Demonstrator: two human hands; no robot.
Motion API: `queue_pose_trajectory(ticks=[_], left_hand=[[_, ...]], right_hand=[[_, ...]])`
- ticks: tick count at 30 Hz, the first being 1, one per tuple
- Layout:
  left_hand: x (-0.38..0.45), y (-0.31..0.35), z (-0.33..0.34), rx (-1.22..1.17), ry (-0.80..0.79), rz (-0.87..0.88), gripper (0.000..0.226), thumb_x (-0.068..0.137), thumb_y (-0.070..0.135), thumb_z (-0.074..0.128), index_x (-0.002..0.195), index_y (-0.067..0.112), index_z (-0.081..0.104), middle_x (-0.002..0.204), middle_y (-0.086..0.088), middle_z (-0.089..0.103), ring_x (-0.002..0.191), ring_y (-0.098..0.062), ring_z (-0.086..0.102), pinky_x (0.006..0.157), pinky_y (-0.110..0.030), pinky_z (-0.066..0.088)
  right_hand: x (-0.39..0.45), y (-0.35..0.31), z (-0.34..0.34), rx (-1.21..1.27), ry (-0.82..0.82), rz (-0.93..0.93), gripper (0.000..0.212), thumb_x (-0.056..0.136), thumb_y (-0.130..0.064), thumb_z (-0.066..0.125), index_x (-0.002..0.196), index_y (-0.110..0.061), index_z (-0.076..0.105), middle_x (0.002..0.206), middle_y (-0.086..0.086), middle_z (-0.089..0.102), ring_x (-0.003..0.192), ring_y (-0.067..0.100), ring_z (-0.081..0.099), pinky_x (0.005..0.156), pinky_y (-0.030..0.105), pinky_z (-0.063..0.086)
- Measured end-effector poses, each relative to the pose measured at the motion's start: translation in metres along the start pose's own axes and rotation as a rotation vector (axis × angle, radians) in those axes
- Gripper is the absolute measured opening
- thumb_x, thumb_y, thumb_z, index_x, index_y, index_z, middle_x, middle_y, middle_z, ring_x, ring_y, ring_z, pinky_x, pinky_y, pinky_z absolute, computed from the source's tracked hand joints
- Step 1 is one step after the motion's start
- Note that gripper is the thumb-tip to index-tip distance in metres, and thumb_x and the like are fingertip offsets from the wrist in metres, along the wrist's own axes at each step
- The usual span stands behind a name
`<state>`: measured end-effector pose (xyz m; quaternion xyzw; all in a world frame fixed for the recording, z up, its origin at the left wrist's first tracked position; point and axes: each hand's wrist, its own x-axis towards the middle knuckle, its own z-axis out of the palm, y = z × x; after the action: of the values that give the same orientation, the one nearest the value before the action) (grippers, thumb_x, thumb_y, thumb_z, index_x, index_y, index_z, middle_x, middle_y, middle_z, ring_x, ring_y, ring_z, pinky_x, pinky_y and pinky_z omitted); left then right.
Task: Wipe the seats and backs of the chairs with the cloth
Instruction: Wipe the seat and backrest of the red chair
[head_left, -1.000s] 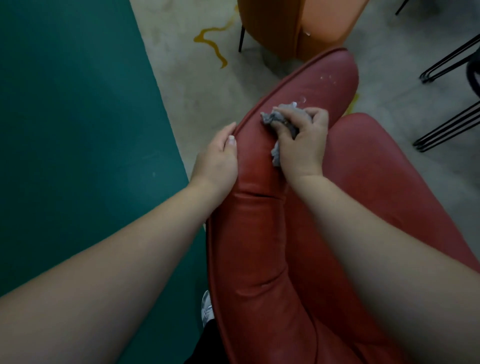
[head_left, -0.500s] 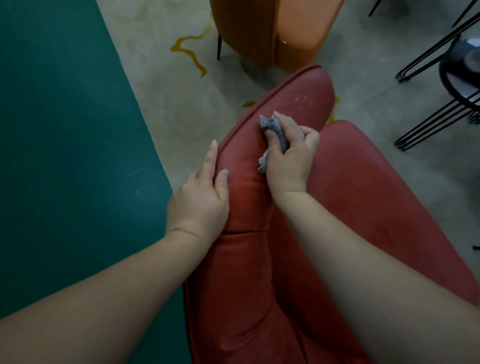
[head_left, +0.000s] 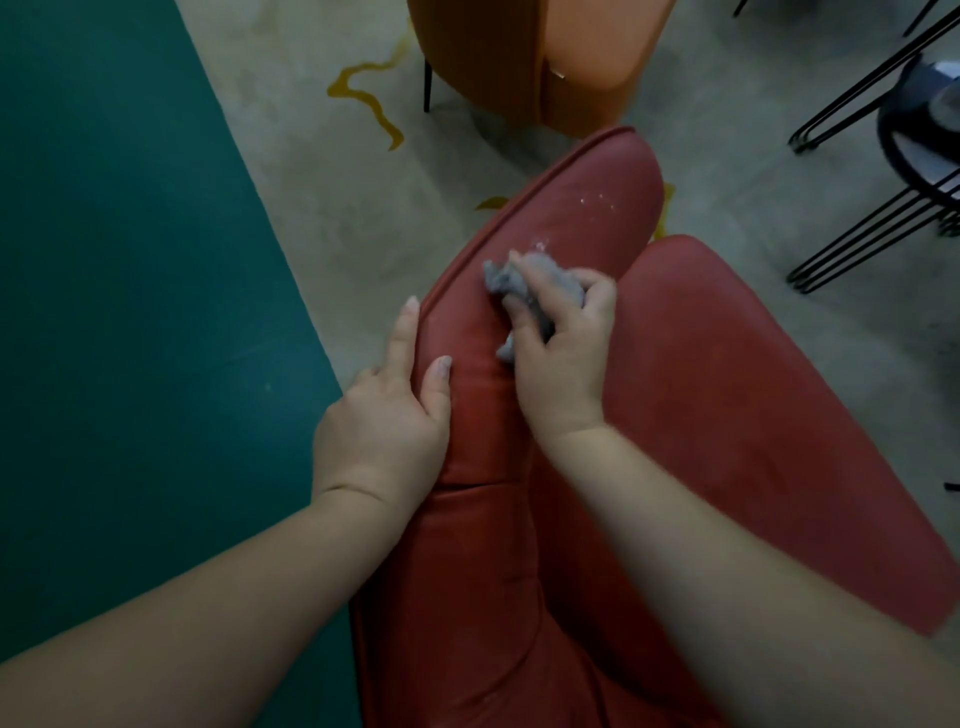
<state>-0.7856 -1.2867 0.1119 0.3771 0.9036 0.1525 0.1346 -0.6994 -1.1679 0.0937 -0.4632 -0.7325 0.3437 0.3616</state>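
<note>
Red leather-look upholstered chair (head_left: 519, 545) fills the lower centre, seen from above, curved backrest running up toward top centre, seat (head_left: 753, 415) to the right of it. Right hand (head_left: 563, 353) sits on the upper backrest, fingers (head_left: 522, 312) curled round a crumpled grey cloth (head_left: 524, 280), pressing it onto the red surface. Cloth bunches out ahead of the knuckles and a bit shows below the thumb side. Left hand (head_left: 384, 415) rests on the backrest's left edge, just beside the right hand but not touching it: fingers straight, slightly spread, index along the piped seam, thumb flat on the top face, holding nothing. Small pale specks (head_left: 597, 200) on the backrest further up, beyond the cloth. Orange upholstered chair (head_left: 524, 57) with thin black legs stands near the red chair's far end. Black wire-frame furniture legs (head_left: 872, 244) at right, well apart. Floor: pale grey carpet (head_left: 322, 218) with yellow squiggle, teal area (head_left: 114, 312) at left.
</note>
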Motion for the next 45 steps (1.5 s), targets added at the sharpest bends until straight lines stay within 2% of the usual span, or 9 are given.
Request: queue_pose_trajectory(ticks=[4,9,15,20,27,32,36,42,45], left_hand=[[0.0,0.001,-0.001,0.007,0.006,-0.005,0.059,0.091,0.059,0.02,0.146,0.046,0.007,0.099,-0.012,0.062,0.08,-0.034,0.059,0.064,-0.032,0.031],[0.001,0.0,0.0,0.005,-0.001,-0.015,0.059,0.09,0.061,0.018,0.146,0.047,0.006,0.098,-0.011,0.061,0.077,-0.032,0.056,0.064,-0.032,0.032],[0.0,0.002,0.0,0.022,0.027,0.001,0.059,0.09,0.059,0.021,0.146,0.045,0.01,0.103,-0.014,0.062,0.084,-0.038,0.06,0.065,-0.033,0.03],[0.001,0.001,0.001,0.009,0.024,0.0,0.059,0.09,0.06,0.019,0.146,0.046,0.008,0.102,-0.012,0.062,0.083,-0.036,0.059,0.065,-0.033,0.031],[0.002,0.001,0.0,0.012,0.009,0.002,0.06,0.09,0.059,0.02,0.147,0.045,0.008,0.102,-0.011,0.062,0.085,-0.035,0.06,0.065,-0.034,0.033],[0.0,0.0,0.0,-0.011,0.013,-0.005,0.058,0.091,0.06,0.019,0.146,0.046,0.007,0.096,-0.006,0.06,0.079,-0.03,0.058,0.063,-0.032,0.032],[0.001,0.0,0.001,-0.026,0.006,-0.011,0.058,0.09,0.06,0.018,0.146,0.047,0.006,0.098,-0.005,0.06,0.082,-0.03,0.058,0.065,-0.031,0.033],[0.0,0.001,0.0,-0.02,-0.006,-0.017,0.059,0.089,0.061,0.018,0.145,0.048,0.005,0.101,-0.007,0.06,0.083,-0.032,0.06,0.065,-0.032,0.033],[0.0,0.003,-0.001,-0.032,-0.014,-0.026,0.058,0.089,0.061,0.016,0.145,0.049,0.003,0.101,-0.005,0.059,0.081,-0.03,0.058,0.064,-0.031,0.032]], right_hand=[[0.002,0.005,-0.008,-0.034,-0.095,-0.083,0.036,0.082,-0.01,0.068,0.116,-0.022,0.068,0.107,0.008,0.04,0.103,0.028,0.047,0.1,0.026,0.039],[0.056,0.005,0.004,-0.042,0.071,0.039,0.031,0.085,-0.014,0.067,0.114,-0.022,0.069,0.107,0.006,0.039,0.105,0.03,0.048,0.101,0.035,0.039],[0.013,0.002,-0.006,-0.082,-0.145,-0.197,0.034,0.08,-0.012,0.07,0.112,-0.024,0.07,0.104,0.011,0.047,0.098,0.029,0.049,0.096,0.035,0.041],[0.066,0.006,0.006,-0.083,0.042,0.008,0.03,0.085,-0.016,0.068,0.113,-0.023,0.07,0.107,0.008,0.042,0.104,0.029,0.047,0.098,0.022,0.034],[0.028,0.011,-0.012,-0.094,-0.181,-0.247,0.033,0.081,-0.012,0.069,0.112,-0.021,0.07,0.104,0.013,0.047,0.099,0.031,0.051,0.094,0.042,0.043],[0.111,0.028,-0.013,0.046,0.237,0.116,0.031,0.088,-0.012,0.062,0.118,-0.009,0.065,0.104,0.018,0.046,0.095,0.024,0.052,0.094,0.02,0.042],[0.129,0.035,-0.009,0.034,0.167,0.254,0.034,0.09,-0.017,0.061,0.124,-0.017,0.062,0.113,0.012,0.042,0.107,0.024,0.053,0.102,0.029,0.04],[0.042,0.022,0.0,-0.071,-0.035,-0.161,0.032,0.085,-0.016,0.063,0.116,-0.023,0.067,0.106,0.009,0.041,0.103,0.028,0.049,0.099,0.035,0.041],[0.082,0.031,-0.005,-0.112,0.006,-0.098,0.027,0.086,-0.016,0.063,0.113,-0.019,0.069,0.106,0.008,0.037,0.101,0.027,0.051,0.098,0.032,0.043]])
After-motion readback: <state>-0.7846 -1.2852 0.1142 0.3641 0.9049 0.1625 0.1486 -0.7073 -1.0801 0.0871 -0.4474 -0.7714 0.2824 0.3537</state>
